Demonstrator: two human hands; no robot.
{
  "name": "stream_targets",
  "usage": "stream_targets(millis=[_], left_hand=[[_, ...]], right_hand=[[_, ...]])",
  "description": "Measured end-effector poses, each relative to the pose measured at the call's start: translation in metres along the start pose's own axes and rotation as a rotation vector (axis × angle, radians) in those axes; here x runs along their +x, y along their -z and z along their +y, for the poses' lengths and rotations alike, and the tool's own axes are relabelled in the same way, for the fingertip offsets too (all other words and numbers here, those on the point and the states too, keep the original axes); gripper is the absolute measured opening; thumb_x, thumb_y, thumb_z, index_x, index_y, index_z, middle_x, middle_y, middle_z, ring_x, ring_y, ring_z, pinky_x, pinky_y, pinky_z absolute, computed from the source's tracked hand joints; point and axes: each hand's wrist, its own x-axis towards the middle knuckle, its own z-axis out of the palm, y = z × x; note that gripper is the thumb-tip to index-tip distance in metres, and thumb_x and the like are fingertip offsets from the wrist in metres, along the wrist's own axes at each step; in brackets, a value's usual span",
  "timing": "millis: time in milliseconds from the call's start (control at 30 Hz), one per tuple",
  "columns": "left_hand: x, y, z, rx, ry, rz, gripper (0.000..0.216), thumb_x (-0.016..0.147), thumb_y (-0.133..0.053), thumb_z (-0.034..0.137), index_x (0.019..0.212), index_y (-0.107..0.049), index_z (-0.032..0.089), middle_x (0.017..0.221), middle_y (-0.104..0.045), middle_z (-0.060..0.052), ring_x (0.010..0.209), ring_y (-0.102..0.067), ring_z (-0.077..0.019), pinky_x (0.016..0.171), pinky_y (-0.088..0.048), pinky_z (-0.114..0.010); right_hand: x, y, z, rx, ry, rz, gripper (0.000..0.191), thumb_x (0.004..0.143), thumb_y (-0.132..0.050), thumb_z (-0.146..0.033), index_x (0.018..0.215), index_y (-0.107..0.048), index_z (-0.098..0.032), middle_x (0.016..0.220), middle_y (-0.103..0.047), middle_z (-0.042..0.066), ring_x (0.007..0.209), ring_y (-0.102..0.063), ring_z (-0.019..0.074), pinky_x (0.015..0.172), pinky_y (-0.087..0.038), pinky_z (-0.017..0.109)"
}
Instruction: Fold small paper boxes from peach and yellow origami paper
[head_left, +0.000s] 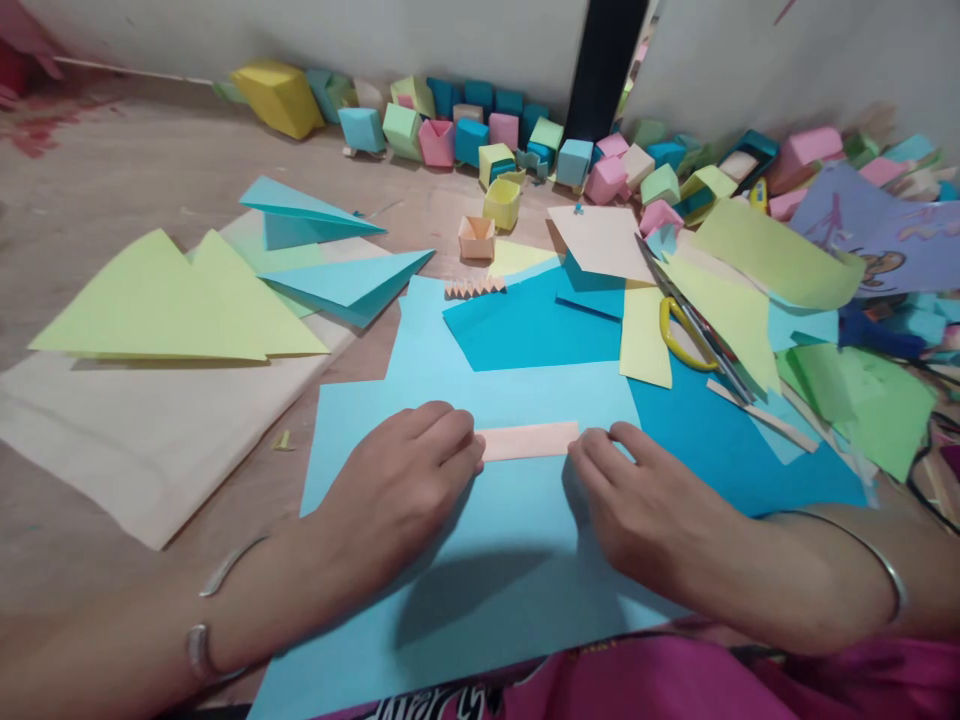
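A narrow strip of pale pink paper (529,441) lies level over a large light blue sheet (360,410). My left hand (409,490) is closed on the strip's left end, its fingertips curled over the paper. At the right end, my right hand (637,490) pinches the strip's corner between thumb and fingers. Just beyond are a small zigzag-folded pink piece (475,288) and a darker blue sheet (517,330). A tiny open pink paper box (477,238) stands farther back.
Scissors with a yellow handle (686,335) lie among paper scraps on the right. Folded yellow-green sheets (150,300) and folded blue sheets (337,275) rest on the left. Many-coloured paper boxes (471,142) line the wall. A pencil-like dark stick is not distinguishable from the scissors.
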Motion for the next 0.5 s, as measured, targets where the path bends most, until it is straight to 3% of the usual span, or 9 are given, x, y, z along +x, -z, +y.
stream_targets(millis=[167,233,300,367,500], left_hand=[[-0.001,-0.002,0.001,0.018,-0.014,0.033,0.015,0.089,-0.053,0.007,0.079,-0.063,0.013,0.085,-0.064,-0.01,0.08,-0.056,-0.0232,0.064,-0.047,-0.036],[-0.002,-0.004,0.001,0.014,-0.014,0.062,0.014,0.088,-0.054,0.006,0.08,-0.063,0.012,0.088,-0.065,-0.011,0.083,-0.057,-0.0243,0.065,-0.048,-0.037],[-0.003,-0.006,0.002,0.004,0.004,0.095,0.011,0.087,-0.054,0.007,0.084,-0.063,0.012,0.093,-0.066,-0.011,0.086,-0.058,-0.0245,0.069,-0.049,-0.038],[-0.003,-0.007,0.002,-0.019,0.03,0.116,0.011,0.088,-0.054,0.008,0.089,-0.063,0.013,0.098,-0.067,-0.011,0.09,-0.059,-0.0242,0.074,-0.049,-0.038],[-0.003,-0.006,0.002,-0.094,0.112,0.101,0.01,0.091,-0.051,0.012,0.093,-0.06,0.014,0.094,-0.067,-0.009,0.086,-0.059,-0.0232,0.074,-0.048,-0.04]], right_hand=[[-0.007,0.013,0.016,-0.046,-0.127,-0.027,0.026,0.066,-0.053,0.003,0.051,-0.058,-0.017,0.063,-0.053,0.011,0.066,-0.042,0.0216,0.061,-0.027,0.038],[-0.002,0.015,0.022,-0.043,-0.19,0.037,0.023,0.072,-0.053,0.002,0.062,-0.063,-0.015,0.064,-0.053,0.009,0.065,-0.042,0.0207,0.059,-0.026,0.036],[0.007,0.012,0.027,0.01,-0.193,0.109,0.021,0.083,-0.05,-0.003,0.09,-0.067,-0.012,0.076,-0.059,0.01,0.071,-0.046,0.0217,0.06,-0.028,0.035],[0.016,0.006,0.03,0.114,-0.171,0.13,0.024,0.091,-0.048,-0.008,0.111,-0.062,-0.011,0.085,-0.06,0.01,0.079,-0.049,0.0219,0.064,-0.031,0.034],[0.025,-0.004,0.037,0.413,-0.179,0.024,0.011,0.094,-0.051,-0.017,0.097,-0.062,-0.015,0.083,-0.058,0.006,0.08,-0.049,0.0181,0.067,-0.033,0.031]])
